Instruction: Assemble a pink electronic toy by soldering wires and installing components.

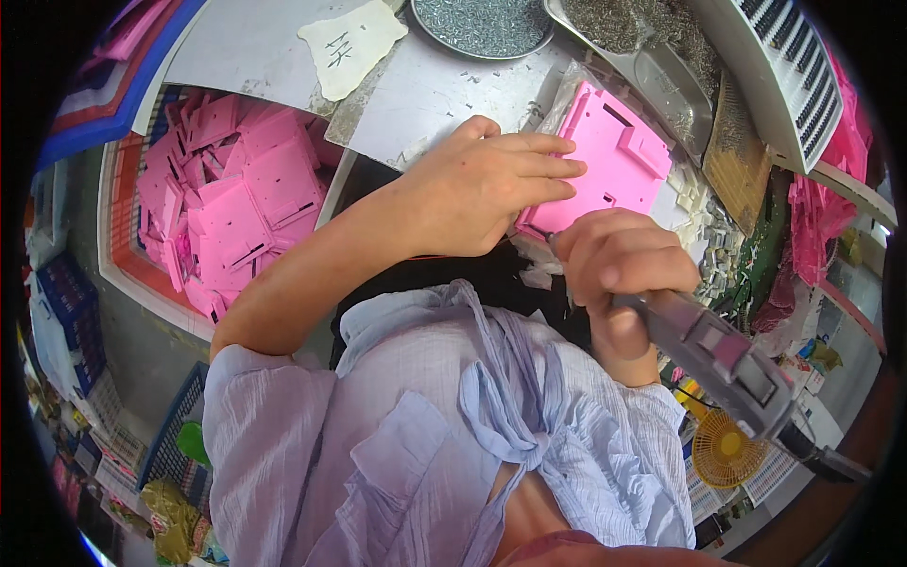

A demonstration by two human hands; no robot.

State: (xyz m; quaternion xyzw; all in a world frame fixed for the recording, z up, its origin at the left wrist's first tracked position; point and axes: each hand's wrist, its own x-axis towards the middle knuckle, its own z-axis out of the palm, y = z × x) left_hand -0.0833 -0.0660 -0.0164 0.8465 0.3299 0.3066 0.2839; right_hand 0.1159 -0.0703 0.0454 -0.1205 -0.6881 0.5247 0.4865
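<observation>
A pink plastic panel point(619, 156) with slots and a raised block lies on the worktable in front of me. My left hand point(501, 180) rests on its left side with fingers stretched out flat, holding it down. My right hand point(628, 260) is closed around a grey electric screwdriver point(723, 354), whose cord runs off at the lower right. The screwdriver's tip points at the panel's near left corner, beside my left hand. My right fist partly hides the tool's front end and the near edge of the panel.
At left stands a crate point(118, 255) heaped with pink plastic parts point(250, 203). A round tray of screws point(482, 28) and a metal scoop tray point(675, 90) with small springs sit at the back. Small white pieces point(694, 194) lie right of the panel. A yellow fan point(727, 449) is at lower right.
</observation>
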